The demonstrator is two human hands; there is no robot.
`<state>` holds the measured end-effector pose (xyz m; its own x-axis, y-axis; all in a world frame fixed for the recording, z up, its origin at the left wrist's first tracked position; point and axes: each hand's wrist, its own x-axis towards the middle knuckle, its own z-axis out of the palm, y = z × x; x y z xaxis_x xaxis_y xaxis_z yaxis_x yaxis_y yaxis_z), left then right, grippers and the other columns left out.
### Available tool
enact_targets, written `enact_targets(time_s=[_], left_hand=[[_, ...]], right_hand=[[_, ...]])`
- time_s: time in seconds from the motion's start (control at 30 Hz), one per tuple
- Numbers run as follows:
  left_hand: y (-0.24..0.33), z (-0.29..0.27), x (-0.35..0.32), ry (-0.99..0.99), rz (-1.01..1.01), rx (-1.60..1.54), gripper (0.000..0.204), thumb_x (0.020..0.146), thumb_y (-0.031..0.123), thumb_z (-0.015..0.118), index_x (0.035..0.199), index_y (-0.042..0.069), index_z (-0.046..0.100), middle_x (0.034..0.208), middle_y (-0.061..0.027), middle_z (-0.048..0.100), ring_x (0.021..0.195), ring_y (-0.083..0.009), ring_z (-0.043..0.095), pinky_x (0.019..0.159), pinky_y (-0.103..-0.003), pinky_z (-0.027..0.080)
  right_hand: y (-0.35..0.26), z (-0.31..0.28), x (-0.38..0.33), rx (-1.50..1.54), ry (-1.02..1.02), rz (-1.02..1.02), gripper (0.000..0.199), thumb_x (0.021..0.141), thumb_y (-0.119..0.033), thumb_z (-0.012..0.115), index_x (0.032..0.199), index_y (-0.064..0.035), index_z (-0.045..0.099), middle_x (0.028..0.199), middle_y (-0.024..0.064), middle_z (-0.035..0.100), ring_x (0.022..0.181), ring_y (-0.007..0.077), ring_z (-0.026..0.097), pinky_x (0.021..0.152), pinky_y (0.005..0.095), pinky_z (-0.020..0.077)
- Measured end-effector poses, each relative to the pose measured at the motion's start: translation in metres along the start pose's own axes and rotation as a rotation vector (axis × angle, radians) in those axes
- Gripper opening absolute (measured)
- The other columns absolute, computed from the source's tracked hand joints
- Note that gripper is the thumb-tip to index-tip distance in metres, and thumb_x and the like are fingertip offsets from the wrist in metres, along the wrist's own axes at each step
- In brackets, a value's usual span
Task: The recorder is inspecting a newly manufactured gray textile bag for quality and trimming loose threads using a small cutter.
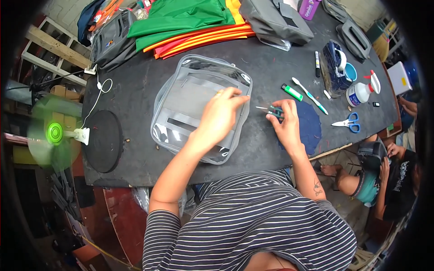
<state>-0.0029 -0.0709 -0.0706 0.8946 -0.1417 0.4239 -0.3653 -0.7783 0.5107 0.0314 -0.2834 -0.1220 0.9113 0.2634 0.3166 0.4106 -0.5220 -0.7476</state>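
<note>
A grey bag with clear plastic panels (199, 77) lies flat on the dark table in front of me. Over its right side hovers my left hand (220, 113), a ring on one finger, with fingers stretched out and apart and nothing visible in them. My right hand (288, 124) is closed around small thread snips (276, 113) with dark green handles. Their thin metal tip points left, toward the bag's right edge, without touching it. Beneath the right wrist is a dark blue cloth (309, 128).
Beyond the right hand lie a green-labelled tube (292, 92), a toothbrush (311, 97), a marker (317, 64), blue-handled scissors (348, 123) and a spray bottle (360, 94). Folded green and orange fabric (185, 22) sits at the back. A fan (55, 133) spins left; another person (393, 180) sits right.
</note>
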Motion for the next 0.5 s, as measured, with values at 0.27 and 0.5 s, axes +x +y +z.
enact_targets(time_s=[0.27,0.5], left_hand=[[-0.002,0.018,-0.001,-0.215,-0.072,0.076,0.006,0.076,0.000,0.059,0.081,0.000,0.062,0.101,-0.0131,0.060,0.095,-0.0309,0.056,0.084,-0.041,0.045],[-0.007,0.029,-0.012,0.023,-0.184,-0.219,0.005,0.073,-0.007,0.054,0.072,-0.002,0.054,0.095,-0.0185,0.063,0.097,-0.0362,0.057,0.084,-0.042,0.045]], right_hand=[[-0.009,0.003,-0.006,0.116,-0.081,0.040,0.028,0.073,-0.005,0.074,0.097,-0.0021,0.060,0.096,0.0077,0.054,0.083,0.0211,0.060,0.064,0.0299,0.0527],[-0.014,0.013,-0.009,0.155,-0.098,0.006,0.025,0.073,-0.005,0.074,0.095,-0.0018,0.061,0.091,0.0081,0.055,0.080,0.0222,0.062,0.060,0.0290,0.0535]])
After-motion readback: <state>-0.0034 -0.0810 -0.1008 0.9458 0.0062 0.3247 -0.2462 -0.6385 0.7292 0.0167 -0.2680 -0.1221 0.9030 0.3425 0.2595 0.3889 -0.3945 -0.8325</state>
